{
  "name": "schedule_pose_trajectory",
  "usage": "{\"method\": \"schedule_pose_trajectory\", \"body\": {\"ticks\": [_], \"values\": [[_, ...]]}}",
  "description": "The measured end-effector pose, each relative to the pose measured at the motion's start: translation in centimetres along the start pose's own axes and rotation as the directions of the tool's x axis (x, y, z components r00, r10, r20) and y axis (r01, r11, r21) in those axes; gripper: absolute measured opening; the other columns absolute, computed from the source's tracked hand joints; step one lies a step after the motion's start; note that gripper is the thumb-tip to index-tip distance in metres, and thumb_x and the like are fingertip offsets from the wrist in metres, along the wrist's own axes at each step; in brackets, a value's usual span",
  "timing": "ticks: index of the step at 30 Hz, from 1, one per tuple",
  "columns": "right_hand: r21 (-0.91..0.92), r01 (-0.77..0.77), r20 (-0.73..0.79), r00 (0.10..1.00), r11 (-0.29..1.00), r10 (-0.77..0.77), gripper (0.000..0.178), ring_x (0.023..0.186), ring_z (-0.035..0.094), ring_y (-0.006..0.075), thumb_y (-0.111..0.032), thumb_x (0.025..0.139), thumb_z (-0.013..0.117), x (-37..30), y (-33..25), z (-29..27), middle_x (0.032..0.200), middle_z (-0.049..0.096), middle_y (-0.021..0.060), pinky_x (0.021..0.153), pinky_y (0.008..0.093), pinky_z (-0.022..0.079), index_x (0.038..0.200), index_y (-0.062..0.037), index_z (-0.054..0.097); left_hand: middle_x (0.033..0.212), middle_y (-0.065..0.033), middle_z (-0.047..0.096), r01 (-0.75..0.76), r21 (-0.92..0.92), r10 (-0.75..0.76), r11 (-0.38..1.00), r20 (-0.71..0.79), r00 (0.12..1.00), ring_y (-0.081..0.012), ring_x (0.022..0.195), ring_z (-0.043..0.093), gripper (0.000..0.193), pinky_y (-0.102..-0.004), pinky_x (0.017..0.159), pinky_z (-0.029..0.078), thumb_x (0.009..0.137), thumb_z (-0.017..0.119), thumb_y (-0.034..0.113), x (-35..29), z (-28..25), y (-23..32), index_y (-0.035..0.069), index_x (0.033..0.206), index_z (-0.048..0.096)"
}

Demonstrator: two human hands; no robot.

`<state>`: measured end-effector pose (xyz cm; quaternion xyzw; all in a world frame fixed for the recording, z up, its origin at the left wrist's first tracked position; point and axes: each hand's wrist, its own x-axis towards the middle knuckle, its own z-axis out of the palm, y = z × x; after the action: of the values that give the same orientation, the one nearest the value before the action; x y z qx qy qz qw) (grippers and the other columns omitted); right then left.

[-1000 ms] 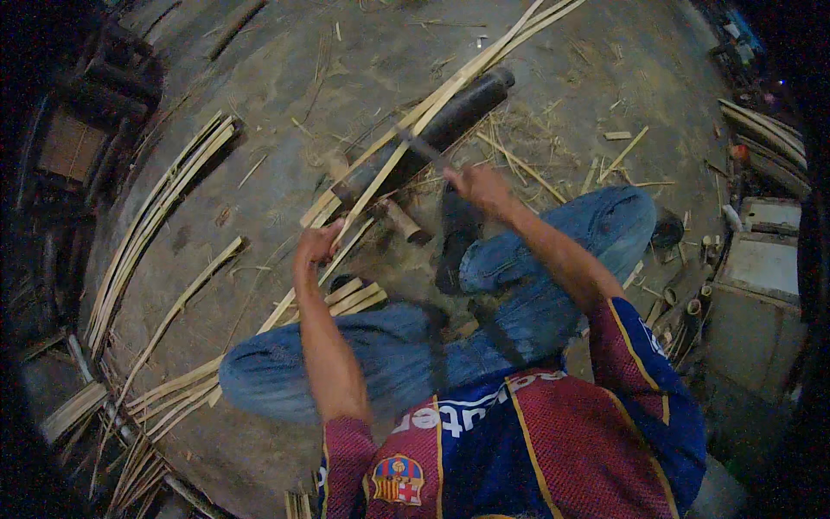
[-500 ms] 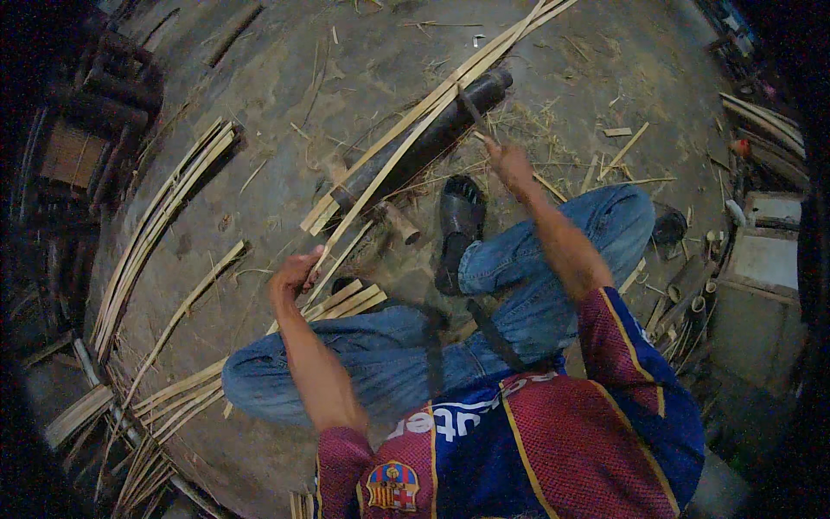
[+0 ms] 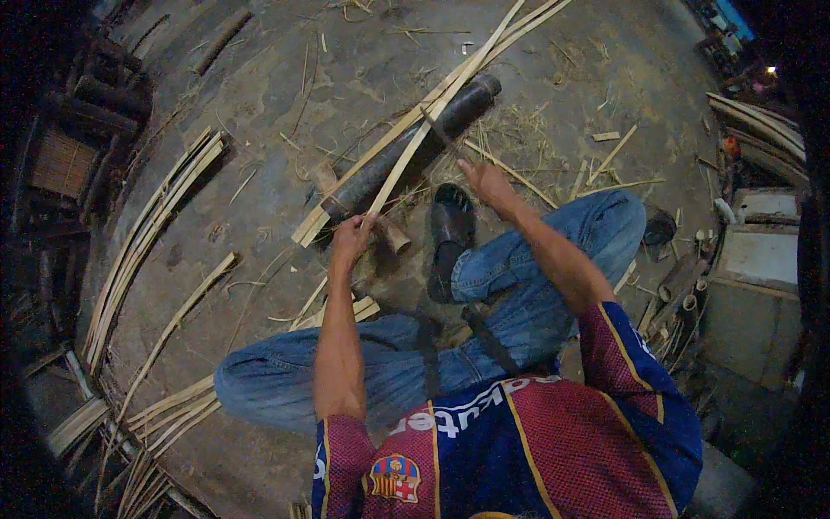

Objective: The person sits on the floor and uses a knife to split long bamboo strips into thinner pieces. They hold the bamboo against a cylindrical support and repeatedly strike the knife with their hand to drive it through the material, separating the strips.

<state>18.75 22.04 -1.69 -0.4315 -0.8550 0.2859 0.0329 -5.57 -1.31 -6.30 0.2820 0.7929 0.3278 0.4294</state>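
My left hand (image 3: pixel 350 235) is closed around the near end of a long pale bamboo strip (image 3: pixel 399 167), beside the near end of a dark cylindrical log (image 3: pixel 424 149). The strip slants up and away to the right across the log. In my right hand (image 3: pixel 490 184) is a knife (image 3: pixel 439 131), gripped by its handle. Its dark blade lies across the strip, about midway along the log. Further pale strips (image 3: pixel 313 223) rest along the log's far side and cross the held strip near the top.
Bundled bamboo strips (image 3: pixel 160 225) lie at left, with more beside my left knee. Shavings (image 3: pixel 519 130) litter the concrete floor right of the log. A short wooden stub (image 3: pixel 396 240) props the log near my sandalled foot (image 3: pixel 453 216). Boxes (image 3: pixel 761 251) and cut bamboo tubes (image 3: pixel 689 302) stand right.
My left hand has moved forward and right to the log's near end, and the held strip has slid away from me. My right hand with the knife has shifted left and slightly nearer.
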Motion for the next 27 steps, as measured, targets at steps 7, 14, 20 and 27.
{"method": "schedule_pose_trajectory", "body": {"ticks": [7, 14, 20, 27], "values": [[0.016, 0.330, 0.161, 0.931, 0.944, -0.328, 0.057, 0.070, 0.061, 0.0439, -0.053, 0.094, 0.049, -4.5, -2.3, 3.4, 0.070, 0.061, 0.0245, 0.066, 0.0498, 0.047, 0.083, 0.0016, 0.061, 0.058, 0.0030, 0.049, 0.160, -0.109, -0.145, 0.981, 0.129, 0.981, -0.0094, 0.049, 0.043, 0.037, -0.0270, 0.046, 0.034, 0.088, 0.066, 0.045, -1.4, -4.6, 3.5, 0.012, 0.104, 0.072], [0.019, -0.092, -0.021, 0.996, 0.996, 0.092, 0.049, 0.070, 0.062, 0.0396, -0.052, 0.091, 0.056, -0.6, -0.1, 0.1, 0.073, 0.062, 0.0212, 0.063, 0.0483, 0.048, 0.082, -0.0040, 0.063, 0.054, 0.0060, 0.041, 0.326, -0.133, -0.293, 0.936, 0.216, 0.931, -0.0050, 0.043, 0.033, 0.032, -0.0228, 0.041, 0.025, 0.088, 0.066, 0.045, -2.3, -7.2, 2.9, 0.018, 0.105, 0.073], [-0.040, 0.254, 0.149, 0.958, 0.966, -0.245, 0.053, 0.069, 0.061, 0.0398, -0.054, 0.091, 0.054, -2.3, -0.7, 1.1, 0.073, 0.062, 0.0225, 0.064, 0.0483, 0.048, 0.080, -0.0021, 0.062, 0.054, 0.0075, 0.034, 0.438, -0.204, -0.366, 0.876, 0.313, 0.877, -0.0053, 0.044, 0.028, 0.035, -0.0234, 0.041, 0.023, 0.089, 0.064, 0.046, -3.6, -8.1, 4.0, 0.017, 0.108, 0.071], [-0.023, 0.124, 0.138, 0.983, 0.992, -0.120, 0.055, 0.060, 0.059, 0.0407, -0.052, 0.093, 0.052, -1.3, -1.7, -0.4, 0.064, 0.060, 0.0205, 0.061, 0.0481, 0.047, 0.077, -0.0006, 0.062, 0.055, 0.0076, 0.035, 0.477, -0.193, -0.397, 0.858, 0.341, 0.852, -0.0053, 0.045, 0.028, 0.034, -0.0228, 0.041, 0.023, 0.090, 0.064, 0.044, -4.3, -9.0, 2.6, 0.016, 0.108, 0.071]]}}
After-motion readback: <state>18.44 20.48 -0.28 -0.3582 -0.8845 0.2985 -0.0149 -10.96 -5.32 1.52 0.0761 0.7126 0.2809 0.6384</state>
